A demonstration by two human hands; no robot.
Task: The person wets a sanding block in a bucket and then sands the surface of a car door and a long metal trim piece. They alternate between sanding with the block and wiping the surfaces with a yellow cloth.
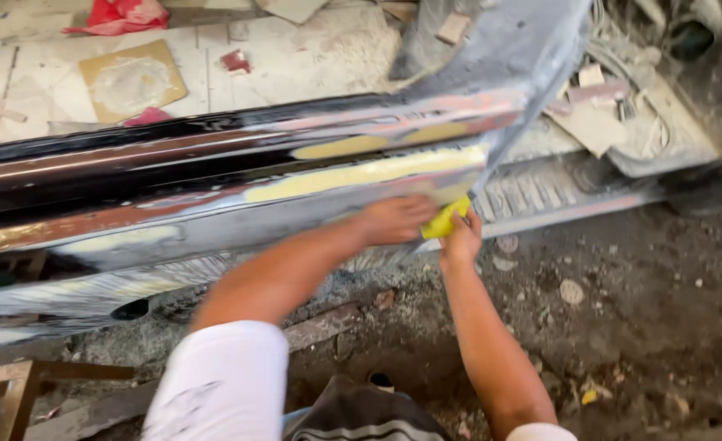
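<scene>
A long dark car body panel [173,175] lies across the view, with patches of yellow filler [361,173] along its ridge. My left hand [395,219] rests flat against the panel's lower face, near its right end. Close beside it, my right hand [461,238] grips a small yellow spreader [444,220] and presses it to the panel's edge. The two hands nearly touch.
Dirty ground [622,327] with scattered debris spreads below and to the right. A ribbed grey sill piece [557,196] lies beyond the panel's end. Cardboard [132,80] and red cloth [120,15] sit on the pale floor behind. A wooden frame [9,392] stands at lower left.
</scene>
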